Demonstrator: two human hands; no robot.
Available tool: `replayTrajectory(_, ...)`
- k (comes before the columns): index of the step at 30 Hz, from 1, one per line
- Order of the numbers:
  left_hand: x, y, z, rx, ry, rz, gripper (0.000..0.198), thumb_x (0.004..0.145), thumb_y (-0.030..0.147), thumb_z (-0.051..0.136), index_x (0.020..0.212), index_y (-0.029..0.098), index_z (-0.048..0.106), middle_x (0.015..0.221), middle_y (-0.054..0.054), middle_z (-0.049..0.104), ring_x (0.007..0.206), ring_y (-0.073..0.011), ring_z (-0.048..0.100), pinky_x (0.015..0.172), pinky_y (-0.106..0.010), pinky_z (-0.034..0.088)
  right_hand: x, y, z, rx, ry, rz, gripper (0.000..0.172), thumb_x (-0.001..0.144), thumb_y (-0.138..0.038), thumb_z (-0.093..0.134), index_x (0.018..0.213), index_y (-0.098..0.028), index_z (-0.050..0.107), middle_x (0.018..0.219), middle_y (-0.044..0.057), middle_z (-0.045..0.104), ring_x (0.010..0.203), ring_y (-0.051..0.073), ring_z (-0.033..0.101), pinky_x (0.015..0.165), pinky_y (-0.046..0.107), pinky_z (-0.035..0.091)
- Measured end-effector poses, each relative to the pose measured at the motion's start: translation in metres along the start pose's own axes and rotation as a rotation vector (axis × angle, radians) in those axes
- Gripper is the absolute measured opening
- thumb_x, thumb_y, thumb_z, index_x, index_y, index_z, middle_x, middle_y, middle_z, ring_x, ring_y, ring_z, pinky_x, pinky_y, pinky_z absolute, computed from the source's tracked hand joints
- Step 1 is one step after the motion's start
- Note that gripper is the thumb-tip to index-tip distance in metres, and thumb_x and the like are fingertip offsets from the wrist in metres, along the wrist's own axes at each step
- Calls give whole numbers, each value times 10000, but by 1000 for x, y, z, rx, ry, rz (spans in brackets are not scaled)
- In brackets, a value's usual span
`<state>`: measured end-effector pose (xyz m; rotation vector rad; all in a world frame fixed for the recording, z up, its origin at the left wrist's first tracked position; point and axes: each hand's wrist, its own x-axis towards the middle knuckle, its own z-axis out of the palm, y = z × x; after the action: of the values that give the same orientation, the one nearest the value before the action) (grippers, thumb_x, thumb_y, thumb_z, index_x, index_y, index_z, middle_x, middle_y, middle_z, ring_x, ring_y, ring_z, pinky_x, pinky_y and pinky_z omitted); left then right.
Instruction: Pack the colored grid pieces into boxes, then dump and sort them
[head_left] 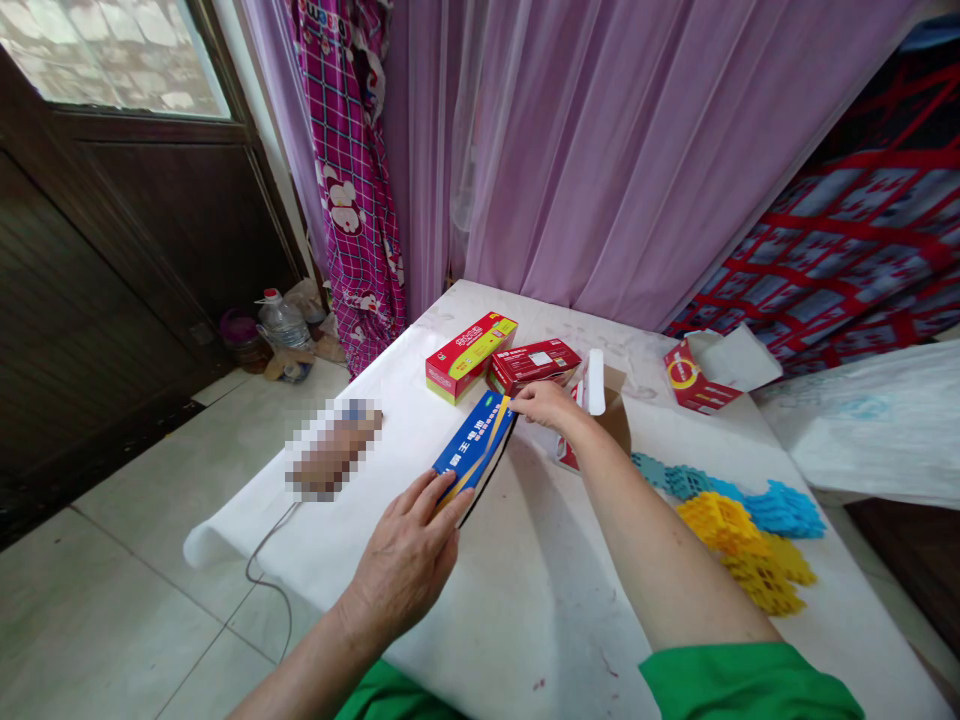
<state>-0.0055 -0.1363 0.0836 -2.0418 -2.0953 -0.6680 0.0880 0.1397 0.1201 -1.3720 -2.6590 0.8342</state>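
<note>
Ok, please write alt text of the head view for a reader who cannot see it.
A left hand and right hand hold a flat blue box over a white-covered table, near red boxes and yellow and blue plastic pieces.

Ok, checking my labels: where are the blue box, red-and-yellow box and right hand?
Blue box [471, 450]: head view, on its blue face.
Red-and-yellow box [472, 352]: head view, on its yellow top.
Right hand [551, 405]: head view, on the back of the hand.

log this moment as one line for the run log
left hand: holds long blue cardboard box | right hand: fingertips at its far end | nearby: red-and-yellow cardboard box, yellow plastic lattice pieces
</note>
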Motion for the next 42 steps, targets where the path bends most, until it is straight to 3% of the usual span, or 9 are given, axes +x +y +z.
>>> replayTrajectory(12, 1, 0, 2, -5, 0, -51, 425, 921, 248, 470, 1343, 221, 514, 1342, -85, 575, 1265, -257, 500, 1023, -439, 493, -6, 0, 8, 73, 16, 56, 244, 841, -380, 583, 812, -160, 685, 775, 33, 698, 634, 120, 587, 564, 210, 384)
replayTrajectory(16, 5, 3, 3, -2, -9, -83, 443, 903, 198, 456, 1341, 223, 519, 1333, -89, 567, 1237, -266, 506, 1002, -450, 504, -9, 6, 18, 122, 72, 82, 277, 829, -407, 619, 979, -175, 641, 839, 25, 699, 659, 124, 601, 595, 217, 404)
replayTrajectory(23, 8, 8, 6, 40, -10, -93, 464, 866, 141, 467, 1308, 257, 553, 1317, -88, 571, 1227, -284, 498, 970, -471, 517, -12, 14, 37, 105, 215, 29, 256, 873, -420, 571, 1003, -201, 599, 903, 37, 702, 805, 167, 635, 690, 251, 428)
replayTrajectory(27, 6, 7, 7, 59, -25, -83, 431, 890, 194, 482, 1310, 262, 556, 1337, -94, 564, 1242, -289, 493, 983, -476, 501, -18, 15, 46, 104, 258, 21, 299, 902, -424, 518, 1100, -210, 583, 947, 55, 705, 895, 205, 648, 768, 295, 461)
replayTrajectory(29, 4, 4, 8, 71, -29, -69, 423, 908, 277, 499, 1329, 266, 540, 1382, -105, 532, 1272, -301, 475, 985, -480, 494, -25, 13, 49, 76, 324, -33, 349, 913, -408, 497, 1186, -204, 570, 1077, 93, 680, 999, 231, 629, 844, 336, 469)
replayTrajectory(32, 1, 1, 9, 101, -61, -31, 485, 900, 368, 538, 1374, 274, 495, 1449, -109, 475, 1327, -317, 429, 983, -470, 486, -41, 7, 55, 15, 464, -277, 432, 920, -393, 489, 1298, -192, 547, 1333, 140, 551, 1217, 260, 519, 1009, 386, 408)
replayTrajectory(35, 0, 1, 11, 142, -101, -15, 514, 890, 318, 556, 1396, 282, 473, 1469, -103, 460, 1354, -318, 405, 977, -459, 482, -57, -2, 66, -43, 452, -491, 455, 939, -409, 465, 1346, -219, 536, 1449, 119, 463, 1322, 262, 422, 1093, 417, 326)
replayTrajectory(39, 1, 2, 14, 162, -119, -20, 504, 881, 264, 559, 1381, 290, 496, 1460, -103, 475, 1358, -329, 405, 964, -469, 486, -66, -7, 86, -50, 383, -506, 413, 974, -369, 404, 1321, -222, 570, 1425, 106, 510, 1340, 250, 411, 1123, 456, 272)
replayTrajectory(42, -1, 0, 16, 107, -55, -20, 528, 865, 254, 576, 1384, 291, 489, 1494, -113, 422, 1385, -342, 366, 1007, -505, 465, -64, -3, 95, 42, 433, -517, 398, 983, -338, 374, 1291, -218, 596, 1397, 97, 541, 1344, 234, 414, 1135, 455, 277)
